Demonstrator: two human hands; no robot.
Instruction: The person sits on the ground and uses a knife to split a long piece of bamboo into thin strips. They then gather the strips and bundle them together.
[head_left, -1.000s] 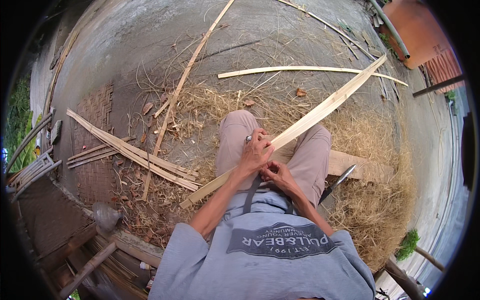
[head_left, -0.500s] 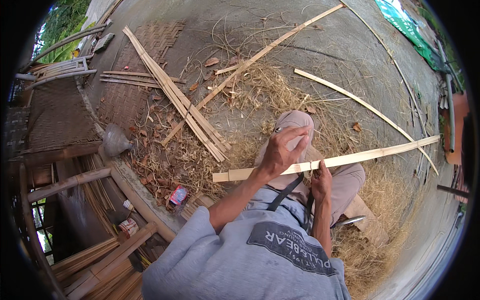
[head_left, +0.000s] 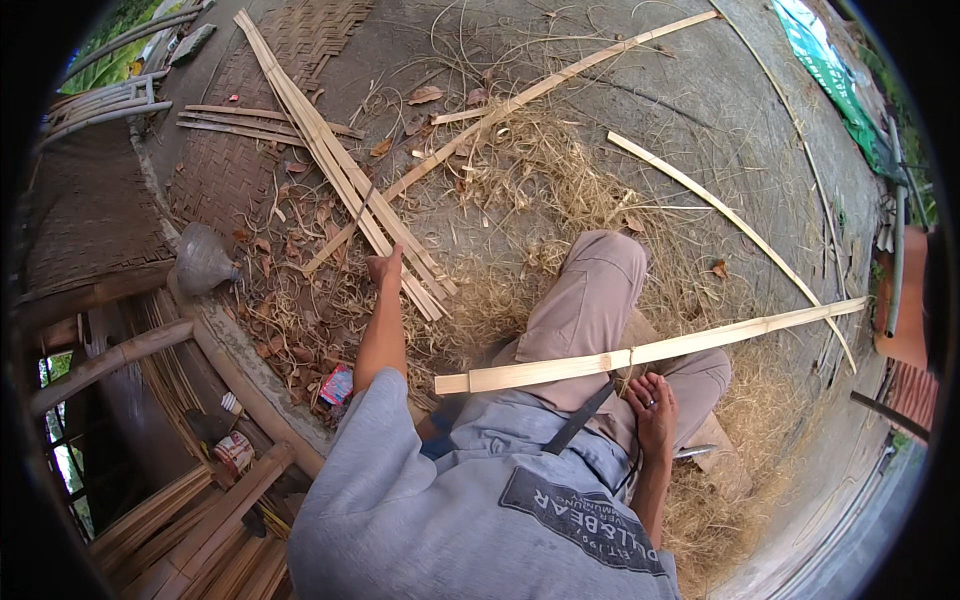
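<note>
My left hand (head_left: 385, 266) is stretched out to the front left, at the near part of a bundle of long, pale split bamboo strips (head_left: 335, 165) on the ground. Its fingers look apart and meet the bundle's left edge; whether they touch it is unclear. Across my lap lies a single bamboo strip (head_left: 540, 371), running toward the right, with a thin fibre tie around its middle. Just below that strip my right hand (head_left: 655, 402) rests with fingers loosely bent and a ring showing. By its wrist a metal blade (head_left: 695, 451) sticks out.
Curly bamboo shavings (head_left: 560, 180) and dry leaves cover the ground. A woven bamboo mat (head_left: 215, 185) lies at far left, near a cloudy plastic container (head_left: 203, 262). One curved strip (head_left: 735, 215) lies on the right. Bamboo framework (head_left: 230, 505) stands at lower left.
My left hand has left the space above the lap strip and reached forward-left to the bundle. My right hand has loosened from the strip, dropping just below it.
</note>
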